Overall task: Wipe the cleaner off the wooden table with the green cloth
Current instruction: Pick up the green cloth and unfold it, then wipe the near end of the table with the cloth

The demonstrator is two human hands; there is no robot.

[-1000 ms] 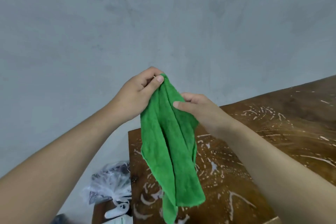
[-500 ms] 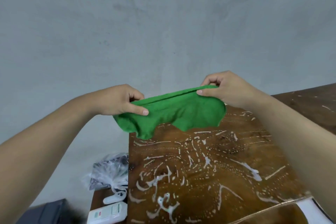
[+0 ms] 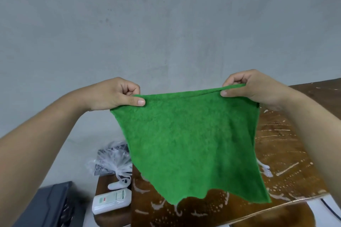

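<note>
Near left: white bottle (image 3: pixel 110 202) lying on a low wooden stand (image 3: pixel 110 216), crumpled plastic bag (image 3: pixel 112 160) behind it.
Near centre to right: wooden counter (image 3: pixel 287 149), streaked and dotted with white cleaner (image 3: pixel 287 168); we judge wiping not yet begun.
Above the counter: green cloth (image 3: pixel 193 143), spread open in the air, lower edge hanging free.
Top corners: left hand (image 3: pixel 118 94) and right hand (image 3: pixel 249 86) each pinch a corner between thumb and curled fingers.
Handling, our judgement: light, soft, limp; best folded into a pad under the palm.
Far: bare grey wall (image 3: pixel 166 24).
</note>
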